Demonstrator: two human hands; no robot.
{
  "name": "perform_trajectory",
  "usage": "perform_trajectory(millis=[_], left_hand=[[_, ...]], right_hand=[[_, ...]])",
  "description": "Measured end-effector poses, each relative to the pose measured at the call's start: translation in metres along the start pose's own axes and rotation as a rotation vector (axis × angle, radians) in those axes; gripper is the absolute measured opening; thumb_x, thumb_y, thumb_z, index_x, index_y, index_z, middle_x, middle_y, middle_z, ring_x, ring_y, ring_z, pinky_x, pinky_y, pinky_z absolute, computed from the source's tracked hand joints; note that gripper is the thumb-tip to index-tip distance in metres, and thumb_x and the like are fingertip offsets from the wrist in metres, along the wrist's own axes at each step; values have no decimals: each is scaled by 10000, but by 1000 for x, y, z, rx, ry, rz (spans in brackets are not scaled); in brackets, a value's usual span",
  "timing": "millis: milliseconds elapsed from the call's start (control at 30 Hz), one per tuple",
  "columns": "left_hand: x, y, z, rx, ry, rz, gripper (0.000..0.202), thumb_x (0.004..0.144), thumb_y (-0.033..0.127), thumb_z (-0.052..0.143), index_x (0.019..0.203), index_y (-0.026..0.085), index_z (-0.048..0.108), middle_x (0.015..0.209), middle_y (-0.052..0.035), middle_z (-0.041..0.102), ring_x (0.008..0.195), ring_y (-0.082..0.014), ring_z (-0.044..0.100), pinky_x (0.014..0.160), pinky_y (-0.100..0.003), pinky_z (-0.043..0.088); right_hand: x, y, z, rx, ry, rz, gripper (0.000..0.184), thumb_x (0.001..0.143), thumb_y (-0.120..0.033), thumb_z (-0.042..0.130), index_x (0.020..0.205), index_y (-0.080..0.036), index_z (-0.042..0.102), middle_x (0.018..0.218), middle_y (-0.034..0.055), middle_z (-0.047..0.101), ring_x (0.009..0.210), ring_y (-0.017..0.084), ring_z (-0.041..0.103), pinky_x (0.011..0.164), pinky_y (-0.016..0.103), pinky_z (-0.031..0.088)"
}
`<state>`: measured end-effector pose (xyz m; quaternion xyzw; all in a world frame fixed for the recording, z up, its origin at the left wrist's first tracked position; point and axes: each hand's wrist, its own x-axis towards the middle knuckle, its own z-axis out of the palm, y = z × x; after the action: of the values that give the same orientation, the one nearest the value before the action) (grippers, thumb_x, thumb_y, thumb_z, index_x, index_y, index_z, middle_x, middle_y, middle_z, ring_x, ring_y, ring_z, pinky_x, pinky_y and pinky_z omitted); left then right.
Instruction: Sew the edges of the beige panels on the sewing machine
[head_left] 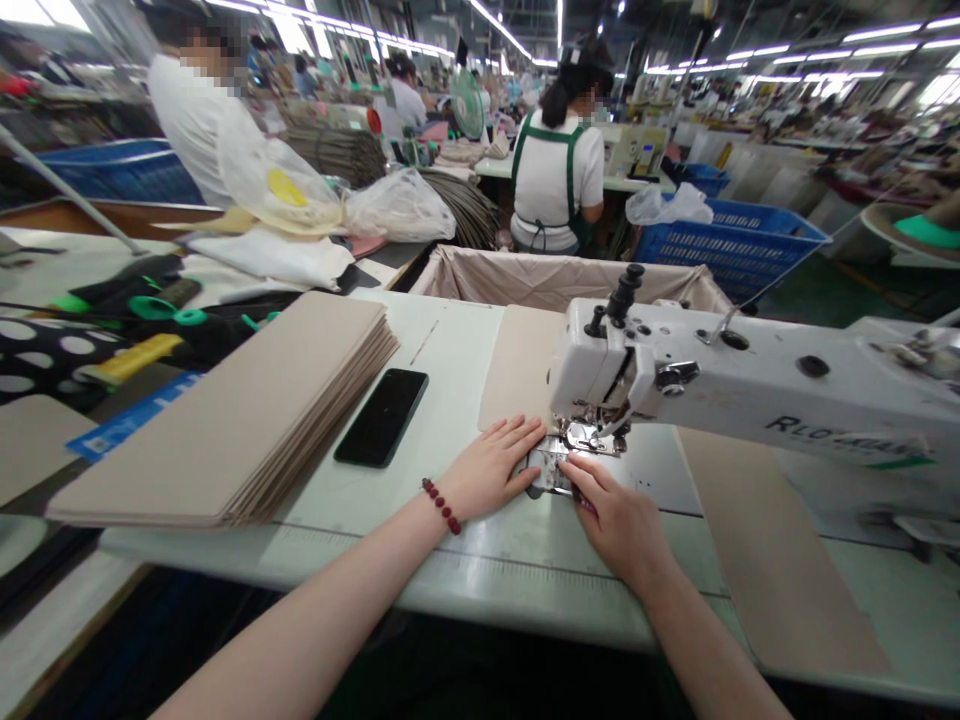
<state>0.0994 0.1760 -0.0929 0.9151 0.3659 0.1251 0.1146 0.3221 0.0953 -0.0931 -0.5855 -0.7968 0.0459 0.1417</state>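
Note:
My left hand (495,470) lies flat on the sewing machine's bed, fingers stretched out, beside the metal needle plate (551,475). A beaded bracelet circles that wrist. At the plate's right side is my right hand (622,520), its fingers together and pointing at the presser foot (589,437). Something small and dark shows under those fingers; its kind is hidden. The white sewing machine (735,370) reaches in from the right. Behind its needle area lies a beige panel (517,365), partly covered by the machine head. Another beige panel (780,560) rests under the machine arm.
A stack of beige panels (247,400) stands at the left, with a black phone (382,417) beside it. Beyond the table edge is a cloth-lined bin (480,275). A blue crate (727,240) and co-workers (551,175) are farther back. Thread spools (161,300) lie far left.

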Motion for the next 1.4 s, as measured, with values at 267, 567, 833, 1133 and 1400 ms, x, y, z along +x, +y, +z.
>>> perform_trajectory(millis=[267, 567, 833, 1133, 1400], left_hand=[[-1, 1, -3, -30, 10, 3, 528, 976, 408, 416, 1472, 251, 329, 1531, -17, 314, 1418, -211, 268, 1171, -390, 201], [-4, 3, 1, 61, 91, -11, 626, 948, 429, 442, 1497, 188, 262, 1553, -78, 253, 1439, -230, 203, 1169, -410, 191], [1, 8, -3, 134, 188, -184, 528, 985, 378, 352, 1452, 131, 332, 1369, -157, 518, 1299, -255, 455, 1099, -430, 282], [-77, 17, -11, 239, 216, -406, 459, 904, 98, 321, 1330, 152, 485, 1314, -192, 523, 1213, -318, 501, 974, -513, 400], [-119, 47, -11, 38, 0, -110, 473, 941, 120, 314, 1378, 244, 444, 1450, -34, 428, 1379, -202, 341, 1173, -453, 235]], right_hand=[[-1, -1, -1, -21, -8, 16, 498, 891, -189, 473, 1368, -332, 470, 1429, -18, 483, 1037, 177, 635, 769, 289, 557], [-1, -5, -4, 4, 17, 21, 466, 893, -199, 477, 1344, -317, 497, 1396, 9, 518, 1087, 182, 609, 816, 305, 543], [-2, -9, -10, 29, 13, 41, 422, 917, -222, 442, 1326, -305, 510, 1376, 11, 537, 1110, 191, 594, 800, 296, 521], [-62, -30, -37, 249, 28, 69, 261, 929, -247, 453, 1154, -247, 587, 1054, 30, 675, 878, 170, 646, 736, 256, 480], [-167, -43, -10, 579, 35, 480, 266, 967, -426, 391, 804, -246, 501, 653, -28, 587, 584, 158, 587, 566, 256, 421]])
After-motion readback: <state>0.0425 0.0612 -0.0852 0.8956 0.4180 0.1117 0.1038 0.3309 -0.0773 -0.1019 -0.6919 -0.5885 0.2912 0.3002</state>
